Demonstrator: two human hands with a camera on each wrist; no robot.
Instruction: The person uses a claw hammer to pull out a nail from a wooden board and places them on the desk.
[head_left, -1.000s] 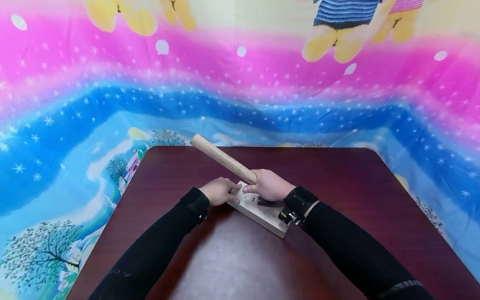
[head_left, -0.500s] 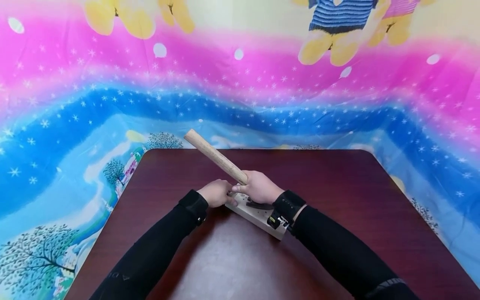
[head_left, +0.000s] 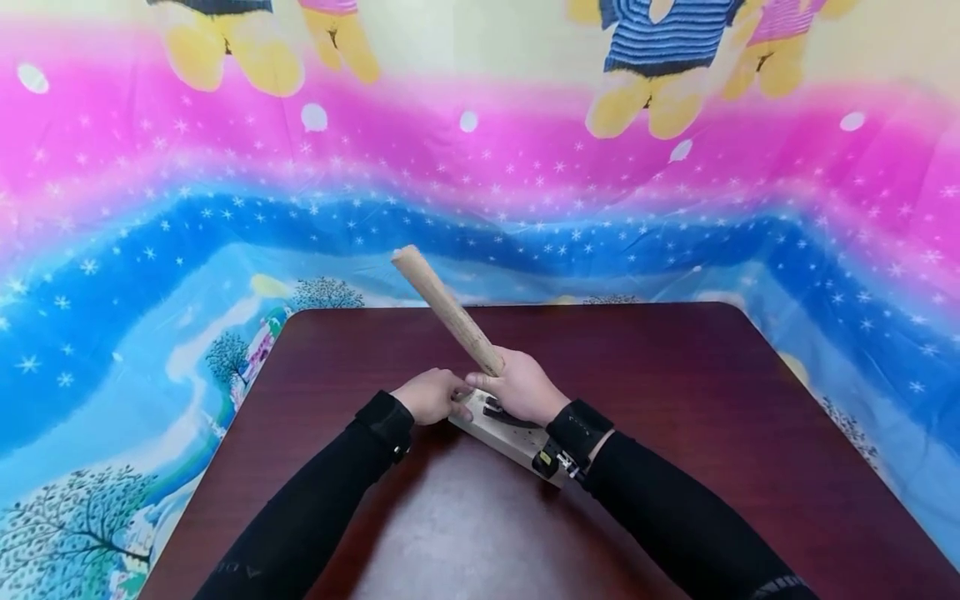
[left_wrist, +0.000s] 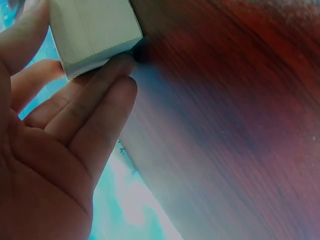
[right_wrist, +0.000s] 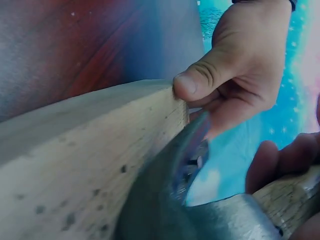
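A pale wooden block [head_left: 498, 442] lies slantwise on the table, its top dotted with small dark holes in the right wrist view. My left hand [head_left: 433, 396] grips the block's far left end, thumb on the near side and fingers at the end face [left_wrist: 95, 30]. My right hand [head_left: 528, 387] holds a claw hammer by its wooden handle [head_left: 450, 317], close to the head. The handle points up and away to the left. Low over the block sits the dark hammer head [right_wrist: 165, 185], its claw toward the left hand. A small nail-like bit [right_wrist: 194, 161] shows at the claw, partly hidden.
The dark red-brown table [head_left: 637, 358] spreads around the block. Behind it and at both sides hangs a printed cloth [head_left: 480, 183] in pink and blue. A black camera strap [head_left: 579, 433] sits on the right wrist, close above the block.
The hammer's handle has tipped to a steeper angle, its free end rising. My right hand and the hammer head have shifted slightly left along the block. The left hand keeps its grip.
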